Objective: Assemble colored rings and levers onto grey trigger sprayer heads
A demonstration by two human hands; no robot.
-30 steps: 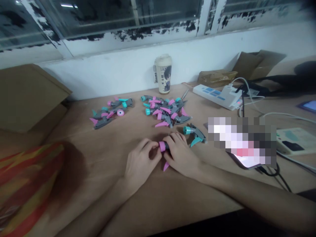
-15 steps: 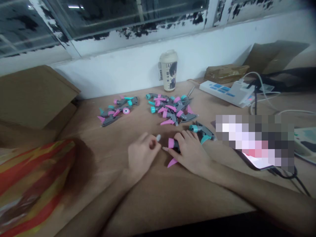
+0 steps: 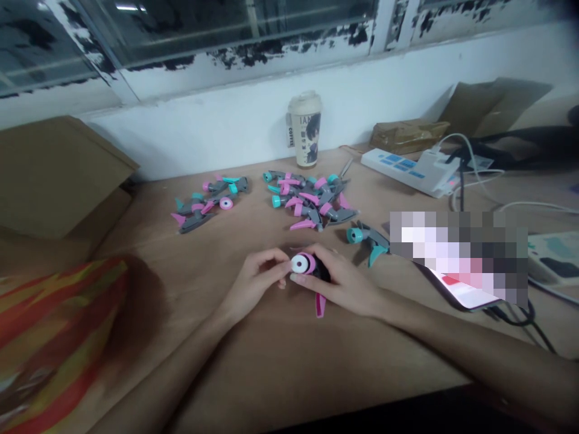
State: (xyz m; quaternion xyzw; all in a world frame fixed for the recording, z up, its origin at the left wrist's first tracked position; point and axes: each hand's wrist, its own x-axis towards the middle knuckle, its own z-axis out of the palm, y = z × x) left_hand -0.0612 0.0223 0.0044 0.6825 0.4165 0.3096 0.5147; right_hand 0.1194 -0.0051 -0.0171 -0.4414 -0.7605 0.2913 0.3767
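My right hand grips a grey spray-trigger head with a pink collar and a pink trigger hanging down; its white round opening faces me. My left hand meets it from the left, fingertips pinched at the collar's white face. Whether a small part sits between those fingers I cannot tell. Both hands rest low over the wooden table. A lone trigger head with teal parts lies just right of my right hand.
A pile of pink and teal trigger heads lies behind my hands, with a smaller group to the left. A coffee cup, a power strip with cables, cardboard boxes and a red-yellow cloth surround them.
My left hand drew away from the trigger head, then came back to its collar. My right hand turned the head so its white opening faces me and the trigger points down.
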